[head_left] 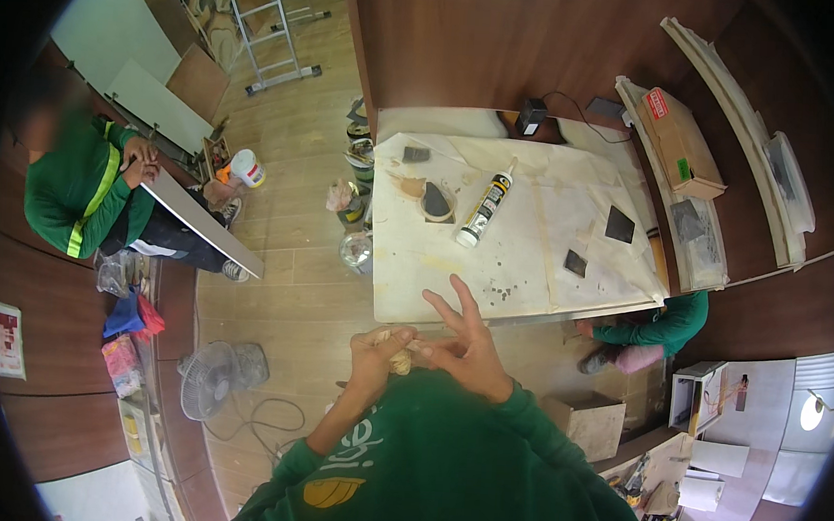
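Note:
Close to my chest, below the near edge of the table, my left hand (371, 360) is closed around a small crumpled beige bundle (400, 360); its kind is unclear. Beside it, my right hand (470, 351) pinches thumb and forefinger together at the bundle's edge, the other fingers raised and spread. What lies in that pinch is too small to make out. On the paper-covered white table (402, 283) ahead rest a sealant cartridge (486, 210), a round tan piece with a dark pad (436, 201), and several dark sandpaper-like squares (620, 224).
A person in green (91, 177) sits at left with a long white board (202, 213). Another person (673, 326) crouches beyond the table's right corner. Cans (359, 154) line the table's left side. A fan (209, 380), cable, ladder (270, 41) and box (589, 425) stand around.

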`<state>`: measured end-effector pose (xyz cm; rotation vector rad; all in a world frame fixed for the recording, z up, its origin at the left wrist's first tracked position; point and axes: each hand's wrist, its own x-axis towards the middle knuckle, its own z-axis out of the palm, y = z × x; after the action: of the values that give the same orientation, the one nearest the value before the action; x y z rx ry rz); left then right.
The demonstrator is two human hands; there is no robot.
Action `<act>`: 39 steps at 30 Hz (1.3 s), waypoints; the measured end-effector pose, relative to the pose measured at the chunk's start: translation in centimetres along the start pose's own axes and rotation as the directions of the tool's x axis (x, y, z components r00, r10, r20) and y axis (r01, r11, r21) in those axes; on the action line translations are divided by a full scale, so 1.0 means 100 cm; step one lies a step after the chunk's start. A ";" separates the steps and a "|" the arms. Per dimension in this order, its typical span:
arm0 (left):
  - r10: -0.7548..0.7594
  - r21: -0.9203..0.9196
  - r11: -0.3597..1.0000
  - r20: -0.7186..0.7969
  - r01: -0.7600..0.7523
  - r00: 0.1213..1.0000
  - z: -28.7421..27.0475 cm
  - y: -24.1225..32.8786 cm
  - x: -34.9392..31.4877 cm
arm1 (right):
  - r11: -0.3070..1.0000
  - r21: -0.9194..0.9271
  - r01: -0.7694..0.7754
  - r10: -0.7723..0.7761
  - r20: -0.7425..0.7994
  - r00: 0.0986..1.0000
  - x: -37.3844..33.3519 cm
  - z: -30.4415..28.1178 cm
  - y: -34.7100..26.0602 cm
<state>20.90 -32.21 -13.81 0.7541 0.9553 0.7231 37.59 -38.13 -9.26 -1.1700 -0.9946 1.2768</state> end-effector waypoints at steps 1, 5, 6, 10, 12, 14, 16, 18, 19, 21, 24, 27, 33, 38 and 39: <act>0.002 -0.017 1.000 -0.008 -0.003 1.000 0.000 0.000 0.001 | 1.000 0.003 -0.015 0.015 0.003 1.000 0.000 -0.001 -0.002; 0.027 -0.025 0.999 -0.012 -0.028 1.000 0.003 0.005 -0.002 | 0.999 0.046 -0.011 0.015 -0.092 0.996 -0.014 0.007 -0.005; 0.039 -0.009 0.999 -0.011 -0.039 0.999 0.003 0.007 -0.005 | 0.998 0.068 0.002 0.006 -0.123 0.992 -0.019 0.007 -0.004; 0.148 0.170 0.972 0.100 -0.163 0.984 0.009 0.019 -0.016 | 0.989 -0.065 0.136 -0.149 -0.297 0.943 -0.034 0.009 -0.007; 0.266 0.366 0.878 0.166 -0.310 0.950 0.014 0.024 -0.019 | 0.961 -0.192 0.197 -0.252 -0.325 0.912 -0.039 0.008 -0.009; 0.301 0.444 0.800 0.286 -0.404 0.910 0.017 0.034 -0.025 | 0.956 -0.205 0.211 -0.276 -0.372 0.886 -0.041 0.008 -0.011; 0.301 0.430 0.783 0.370 -0.449 0.879 0.020 0.034 -0.023 | 0.975 -0.123 0.186 -0.222 -0.452 0.864 -0.035 0.005 -0.019; 0.296 0.351 0.828 0.390 -0.438 0.872 0.020 0.030 -0.018 | 0.946 -0.216 0.243 -0.312 -0.395 0.864 -0.020 0.002 -0.026; 0.293 0.300 0.849 0.417 -0.434 0.860 0.015 0.032 -0.015 | 0.929 -0.242 0.280 -0.354 -0.358 0.864 -0.011 0.001 -0.027; 0.288 0.207 0.885 0.462 -0.417 0.839 0.003 0.039 -0.007 | 0.927 -0.270 0.260 -0.334 -0.283 0.899 -0.001 0.005 -0.043; 0.152 -0.035 0.987 0.529 -0.157 0.835 0.005 0.057 -0.004 | 0.943 -0.246 0.223 -0.274 -0.195 0.942 0.002 0.009 -0.054; 0.077 0.086 0.982 0.625 -0.167 0.777 -0.002 0.051 0.000 | 0.942 -0.244 0.233 -0.269 -0.130 0.954 0.003 0.015 -0.047; 0.096 0.161 0.965 0.512 -0.205 0.854 -0.002 0.023 -0.013 | 0.830 -0.475 0.293 -0.359 -0.053 0.932 -0.003 0.032 -0.027; -0.010 0.573 0.715 0.581 -0.400 0.814 -0.016 0.025 -0.022 | 0.681 -0.652 0.333 -0.372 0.084 0.924 -0.011 0.028 -0.024; -0.050 0.638 0.615 0.617 -0.463 0.785 -0.017 0.031 -0.022 | 0.689 -0.656 0.309 -0.320 0.107 0.941 -0.014 0.027 -0.024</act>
<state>17.87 -31.89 -10.99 1.7873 0.5534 0.1943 35.20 -39.13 -6.40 -1.4491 -1.6457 0.6233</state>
